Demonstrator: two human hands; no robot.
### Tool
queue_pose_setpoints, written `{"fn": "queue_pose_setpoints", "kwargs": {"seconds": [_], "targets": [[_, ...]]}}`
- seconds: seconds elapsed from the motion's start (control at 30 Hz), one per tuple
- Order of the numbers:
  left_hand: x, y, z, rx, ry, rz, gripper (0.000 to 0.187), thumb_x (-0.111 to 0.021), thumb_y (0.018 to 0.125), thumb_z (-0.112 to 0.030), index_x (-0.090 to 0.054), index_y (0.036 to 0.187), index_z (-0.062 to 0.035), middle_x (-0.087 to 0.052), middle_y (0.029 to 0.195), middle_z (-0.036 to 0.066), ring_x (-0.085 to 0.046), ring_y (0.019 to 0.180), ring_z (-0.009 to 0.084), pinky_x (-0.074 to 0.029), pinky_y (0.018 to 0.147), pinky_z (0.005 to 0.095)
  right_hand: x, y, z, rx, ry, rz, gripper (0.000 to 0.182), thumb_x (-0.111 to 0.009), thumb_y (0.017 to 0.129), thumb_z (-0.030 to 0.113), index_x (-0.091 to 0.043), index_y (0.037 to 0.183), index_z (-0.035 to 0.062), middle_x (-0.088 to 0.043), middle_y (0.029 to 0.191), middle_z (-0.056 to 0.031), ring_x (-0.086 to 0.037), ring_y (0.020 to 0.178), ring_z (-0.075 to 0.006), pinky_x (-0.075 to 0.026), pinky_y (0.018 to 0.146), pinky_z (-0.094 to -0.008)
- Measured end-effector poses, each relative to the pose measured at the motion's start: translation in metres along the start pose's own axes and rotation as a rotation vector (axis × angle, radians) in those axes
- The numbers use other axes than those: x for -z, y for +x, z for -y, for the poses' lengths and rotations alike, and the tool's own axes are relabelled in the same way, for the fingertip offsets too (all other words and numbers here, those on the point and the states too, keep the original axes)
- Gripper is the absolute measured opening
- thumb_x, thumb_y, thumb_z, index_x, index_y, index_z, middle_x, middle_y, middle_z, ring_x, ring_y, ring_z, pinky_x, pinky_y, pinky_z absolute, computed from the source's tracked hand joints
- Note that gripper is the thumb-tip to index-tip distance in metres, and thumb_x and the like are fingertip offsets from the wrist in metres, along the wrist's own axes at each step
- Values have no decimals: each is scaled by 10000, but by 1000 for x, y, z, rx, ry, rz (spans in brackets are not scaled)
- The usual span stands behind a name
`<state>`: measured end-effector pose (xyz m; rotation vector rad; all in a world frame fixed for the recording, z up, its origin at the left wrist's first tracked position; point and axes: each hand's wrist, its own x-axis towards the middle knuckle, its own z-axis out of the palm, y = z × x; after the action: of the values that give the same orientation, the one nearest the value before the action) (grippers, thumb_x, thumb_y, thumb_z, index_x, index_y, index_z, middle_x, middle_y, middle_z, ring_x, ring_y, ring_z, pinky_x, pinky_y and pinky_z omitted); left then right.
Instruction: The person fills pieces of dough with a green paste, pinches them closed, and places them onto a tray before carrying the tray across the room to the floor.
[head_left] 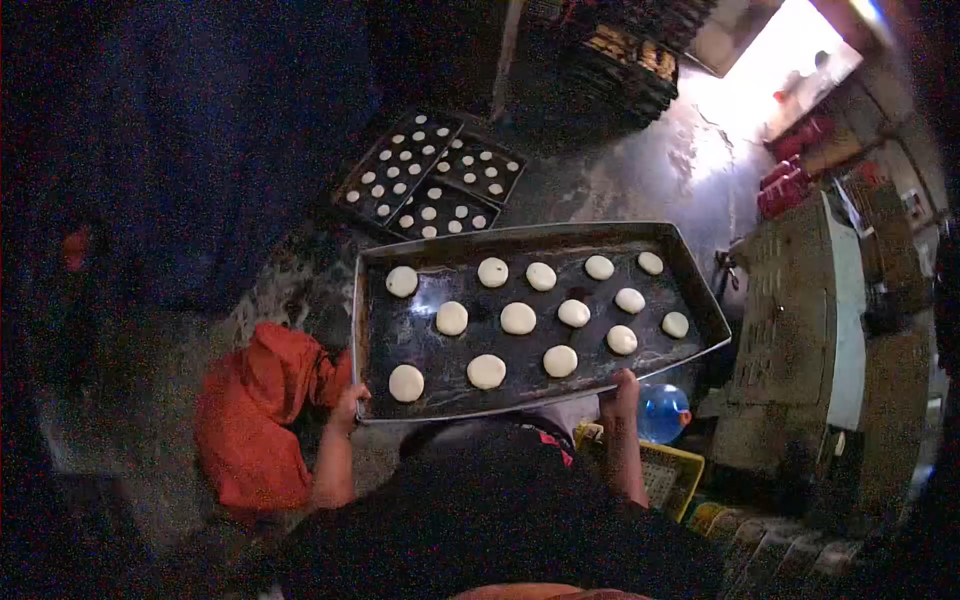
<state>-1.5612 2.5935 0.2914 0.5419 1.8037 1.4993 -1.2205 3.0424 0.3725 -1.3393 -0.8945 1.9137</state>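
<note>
A large dark baking tray [450, 398] with raised metal sides spans the middle of the head view, held in front of my body. Several round pale dough pieces [518, 319] lie spaced apart on it in rough rows. My left hand [349, 408] grips the tray's near left corner, fingers closed on the rim. On the near edge, right of the middle, my right hand [621, 392] is closed around the rim. The fingers under the tray are hidden.
Several similar trays [405, 165] of dough pieces lie on the floor ahead. A person in orange clothing [255, 420] is close on the left. A yellow crate [688, 480] and a blue round container [661, 412] are at right, near a metal cabinet [785, 310]. Dark stacks [625, 70] stand behind.
</note>
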Motion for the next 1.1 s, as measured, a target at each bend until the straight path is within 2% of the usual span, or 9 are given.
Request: {"fn": "queue_pose_setpoints", "kwargs": {"seconds": [0.07,0.33,0.4,0.43,0.6,0.7,0.83,0.93,1.1], "targets": [[-26,31,-45,797,-26,-218,208,-531,791,-263,-541,691,-80,-526,679,24,-504,621,126,-402,599,285,-20,57,19,-133,216,65,56,-458,731,88,-503,707,65,-549,754,-53,-566,706,-219,-501,720,-361],[-71,109,-80,679,-451,-468,185,-546,785,-241,-512,684,-90,-483,624,18,-478,556,134,-381,529,306,-179,189,93,-239,33,140,70,-444,700,34,-427,667,94,-500,741,-17,-527,737,-178,-468,767,-348],[-31,133,24,16,-148,-192,195,-544,796,-234,-485,669,-98,-468,657,12,-461,599,144,-367,582,285,-214,244,70,-280,14,142,53,-445,691,29,-449,698,82,-511,764,-29,-531,765,-187,-464,783,-351],[-19,141,111,427,-544,-288,208,-539,813,-248,-476,677,-104,-446,675,10,-441,652,152,-354,662,282,-231,266,66,-294,15,175,69,-446,682,25,-470,728,70,-523,787,-41,-536,793,-196,-460,800,-354],[-52,206,97,658,-531,-493,213,-556,817,-279,-487,702,-114,-456,736,14,-440,739,152,-342,755,331,-299,365,58,-305,-84,289,375,-446,652,-10,-496,1023,-2,-524,983,-97,-537,910,-270,-453,853,-392],[-79,270,-63,708,-599,-741,228,-588,799,-293,-479,694,-122,-460,776,7,-445,764,161,-344,764,340,-327,431,46,-498,-283,239,463,-440,662,-18,-456,1125,-15,-518,1036,-98,-526,958,-279,-445,870,-403],[-97,297,167,853,-850,-528,266,-619,778,-269,-580,956,-76,-500,783,12,-482,762,176,-354,817,406,-361,539,2,-479,-292,422,391,-410,726,4,-479,1111,-5,-533,1052,-102,-531,977,-281,-460,854,-399],[-109,375,135,1078,-735,-772,421,-556,826,-217,-504,1196,-24,-529,705,44,-522,687,189,-414,697,418,-281,703,-123,50,-638,794,241,-479,871,235,-528,1016,47,-574,931,-59,-558,798,-208,-446,639,-358],[-147,384,309,773,-1043,-800,227,-532,845,-135,-556,1045,-30,-559,736,86,-554,717,203,-467,649,400,-427,697,-96,-570,-591,293,72,-477,739,75,-508,799,99,-491,778,-40,-499,707,-174,-438,600,-368]]}}
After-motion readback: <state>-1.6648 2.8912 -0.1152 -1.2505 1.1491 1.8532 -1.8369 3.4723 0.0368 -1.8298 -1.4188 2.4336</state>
